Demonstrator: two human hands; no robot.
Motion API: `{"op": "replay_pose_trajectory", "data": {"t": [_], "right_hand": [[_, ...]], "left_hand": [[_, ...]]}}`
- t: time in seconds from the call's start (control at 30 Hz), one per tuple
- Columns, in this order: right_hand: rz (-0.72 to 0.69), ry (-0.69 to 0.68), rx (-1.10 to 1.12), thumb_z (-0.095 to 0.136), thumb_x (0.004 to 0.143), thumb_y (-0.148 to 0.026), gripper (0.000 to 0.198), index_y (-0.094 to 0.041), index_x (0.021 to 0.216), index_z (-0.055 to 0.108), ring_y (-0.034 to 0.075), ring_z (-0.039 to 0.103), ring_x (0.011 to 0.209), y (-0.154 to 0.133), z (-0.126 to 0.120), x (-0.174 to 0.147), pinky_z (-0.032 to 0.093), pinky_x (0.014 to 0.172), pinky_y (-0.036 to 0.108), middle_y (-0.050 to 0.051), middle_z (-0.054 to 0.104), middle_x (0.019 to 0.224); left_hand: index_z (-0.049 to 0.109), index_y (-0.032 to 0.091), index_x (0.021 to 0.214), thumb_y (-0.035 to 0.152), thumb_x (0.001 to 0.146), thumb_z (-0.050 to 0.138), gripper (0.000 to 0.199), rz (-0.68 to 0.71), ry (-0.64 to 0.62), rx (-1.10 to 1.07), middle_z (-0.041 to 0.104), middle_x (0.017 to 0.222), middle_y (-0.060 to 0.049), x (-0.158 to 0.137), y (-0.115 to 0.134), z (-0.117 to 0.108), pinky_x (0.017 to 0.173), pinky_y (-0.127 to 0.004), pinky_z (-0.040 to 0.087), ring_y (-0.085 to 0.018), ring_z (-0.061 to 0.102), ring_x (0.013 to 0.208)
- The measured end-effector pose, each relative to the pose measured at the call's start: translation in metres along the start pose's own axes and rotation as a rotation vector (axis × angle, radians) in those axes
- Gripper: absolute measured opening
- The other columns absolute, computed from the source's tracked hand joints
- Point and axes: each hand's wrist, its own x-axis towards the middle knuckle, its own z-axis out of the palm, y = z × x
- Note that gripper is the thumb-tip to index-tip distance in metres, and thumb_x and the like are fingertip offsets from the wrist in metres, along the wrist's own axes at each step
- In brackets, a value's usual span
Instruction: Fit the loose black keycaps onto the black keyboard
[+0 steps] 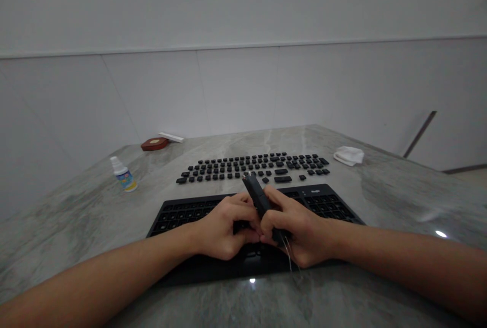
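Note:
A black keyboard lies flat in front of me, many of its key positions showing as bare dark sockets. Above its middle, my right hand is closed around a black keycap puller. The puller is tilted, with its upper end toward the far left and thin wire loops sticking out near my right palm. My left hand is closed too, fingertips pressed together against the right fingers beside the puller. Whatever sits between the left fingertips is hidden.
Beyond the keyboard, several rows of loose black keycaps are laid out on the grey marble table. A small spray bottle stands at left, a reddish-brown box and a white strip behind it. A white cloth lies at right.

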Motion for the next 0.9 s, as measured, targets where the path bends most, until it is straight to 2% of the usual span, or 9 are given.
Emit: {"op": "replay_pose_trajectory", "data": {"t": [0.2, 0.33, 0.4, 0.5, 0.7, 0.8, 0.9], "right_hand": [[0.027, -0.055, -0.008, 0.059, 0.076, -0.009, 0.015, -0.019, 0.085, 0.054, 0.016, 0.047, 0.082, 0.002, -0.001, -0.003, 0.040, 0.067, 0.028, 0.005, 0.046, 0.100], [0.057, -0.099, -0.041, 0.055, 0.083, -0.014, 0.004, -0.018, 0.082, 0.055, 0.015, 0.044, 0.077, 0.001, -0.002, -0.002, 0.035, 0.062, 0.026, 0.005, 0.046, 0.095], [0.087, -0.128, -0.043, 0.053, 0.084, -0.016, 0.006, -0.018, 0.079, 0.054, 0.013, 0.042, 0.073, 0.001, -0.003, -0.002, 0.034, 0.060, 0.026, 0.004, 0.046, 0.093], [0.113, -0.164, -0.049, 0.054, 0.081, -0.016, 0.004, -0.018, 0.077, 0.054, 0.012, 0.039, 0.071, 0.001, -0.004, -0.001, 0.031, 0.059, 0.025, 0.003, 0.046, 0.092], [0.100, -0.250, -0.038, 0.051, 0.078, -0.014, 0.004, -0.019, 0.078, 0.052, 0.013, 0.037, 0.071, -0.002, -0.010, 0.000, 0.029, 0.058, 0.026, 0.004, 0.046, 0.093], [0.111, -0.255, -0.023, 0.051, 0.074, -0.013, 0.007, -0.019, 0.078, 0.051, 0.013, 0.036, 0.070, 0.000, -0.010, -0.001, 0.028, 0.057, 0.025, 0.003, 0.045, 0.093], [0.093, -0.200, 0.045, 0.050, 0.068, -0.009, 0.012, -0.019, 0.075, 0.049, 0.014, 0.041, 0.075, 0.005, -0.007, -0.002, 0.033, 0.061, 0.025, 0.003, 0.045, 0.093]], "left_hand": [[0.072, 0.014, 0.085, 0.010, 0.083, 0.062, 0.010, -0.021, -0.060, 0.011, 0.071, 0.105, -0.012, 0.000, -0.001, -0.003, 0.096, -0.043, 0.051, -0.027, 0.064, 0.105], [0.072, 0.014, 0.085, 0.010, 0.083, 0.061, 0.012, -0.080, -0.117, 0.029, 0.073, 0.095, -0.009, -0.004, -0.003, -0.004, 0.094, -0.041, 0.053, -0.025, 0.066, 0.098], [0.072, 0.014, 0.085, 0.009, 0.082, 0.061, 0.013, -0.096, -0.136, 0.027, 0.074, 0.089, -0.008, -0.006, -0.005, -0.004, 0.090, -0.039, 0.054, -0.023, 0.067, 0.091], [0.073, 0.014, 0.087, 0.007, 0.081, 0.060, 0.016, -0.110, -0.153, 0.008, 0.074, 0.086, -0.007, -0.006, -0.006, -0.005, 0.086, -0.036, 0.055, -0.023, 0.068, 0.089], [0.074, 0.015, 0.084, 0.009, 0.084, 0.060, 0.015, -0.096, -0.174, 0.001, 0.071, 0.080, -0.007, -0.001, -0.003, -0.006, 0.090, -0.038, 0.054, -0.025, 0.068, 0.096], [0.073, 0.015, 0.080, 0.010, 0.083, 0.061, 0.013, -0.106, -0.152, -0.025, 0.073, 0.078, -0.006, -0.002, -0.005, -0.005, 0.082, -0.034, 0.056, -0.022, 0.070, 0.085], [0.071, 0.015, 0.074, 0.012, 0.082, 0.065, 0.011, -0.140, -0.117, -0.067, 0.073, 0.074, -0.004, -0.004, -0.007, -0.004, 0.077, -0.029, 0.056, -0.018, 0.069, 0.073]]}}
